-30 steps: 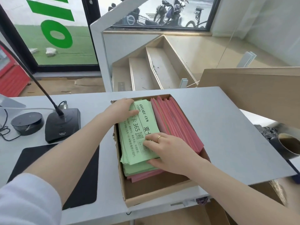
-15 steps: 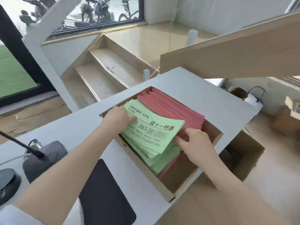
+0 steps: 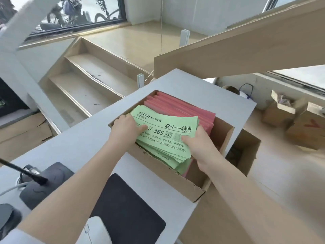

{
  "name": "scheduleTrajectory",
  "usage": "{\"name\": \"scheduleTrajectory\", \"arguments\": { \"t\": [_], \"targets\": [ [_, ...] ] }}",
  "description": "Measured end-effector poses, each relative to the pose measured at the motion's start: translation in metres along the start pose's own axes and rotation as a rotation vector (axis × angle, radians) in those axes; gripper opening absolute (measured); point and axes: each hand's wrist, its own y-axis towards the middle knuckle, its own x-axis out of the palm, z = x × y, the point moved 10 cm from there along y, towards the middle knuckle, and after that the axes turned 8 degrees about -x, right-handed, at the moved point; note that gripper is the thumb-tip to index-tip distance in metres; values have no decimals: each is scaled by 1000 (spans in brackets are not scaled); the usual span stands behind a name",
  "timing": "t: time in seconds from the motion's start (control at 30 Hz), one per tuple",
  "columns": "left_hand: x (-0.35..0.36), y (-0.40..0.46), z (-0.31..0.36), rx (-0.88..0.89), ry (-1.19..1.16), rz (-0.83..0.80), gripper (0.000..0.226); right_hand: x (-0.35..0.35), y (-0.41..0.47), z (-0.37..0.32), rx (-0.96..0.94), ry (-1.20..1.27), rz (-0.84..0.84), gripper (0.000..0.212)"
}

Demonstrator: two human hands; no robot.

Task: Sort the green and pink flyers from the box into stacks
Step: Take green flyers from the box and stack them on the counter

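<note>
Clearly the green flyers [image 3: 163,138] lie in the box [image 3: 193,189], long axis running from ten to four o'clock, pink flyers [image 3: 184,110] behind at one o'clock. Left hand [image 3: 125,132] pinches the ten o'clock end, right hand [image 3: 198,145] pinches the four o'clock end; both equally near.

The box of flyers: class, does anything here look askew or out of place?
Yes. The green flyers are fanned and uneven in the box, edges not squared, with a pink sheet poking out beneath them, apart from the pink flyers behind. The left hand and right hand each hold an end.
</note>
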Motion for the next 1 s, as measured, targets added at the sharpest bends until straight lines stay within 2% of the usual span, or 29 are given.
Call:
{"name": "scheduleTrajectory", "arguments": {
  "t": [0.1, 0.23, 0.5, 0.67, 0.8, 0.9, 1.0],
  "targets": [
    [-10, -4, -1, 40, -148, -13, 47, -10, -7, -14, -136, 73, -13, 35],
    [-31, -14, 7, 124, -712, -151, 32, -36, -15, -31, -301, 60, -34, 33],
    [-43, -40, 50, 317, -1008, -191, 20, -80, -6, -62, -483, 187, -26, 33],
    [-48, -47, 121, 492, -1018, -258, 33, -144, 12, -89, -640, 60, 153, 34],
    [-26, -11, 205, 561, -799, -224, 31, -214, 60, -86, -656, 47, 222, 37],
    [6, 33, 260, 472, -738, -172, 30, -262, 114, -65, -582, 64, 221, 37],
    [48, 71, 304, 329, -720, -221, 36, -294, 168, -41, -480, 78, 210, 33]
  ]
}}
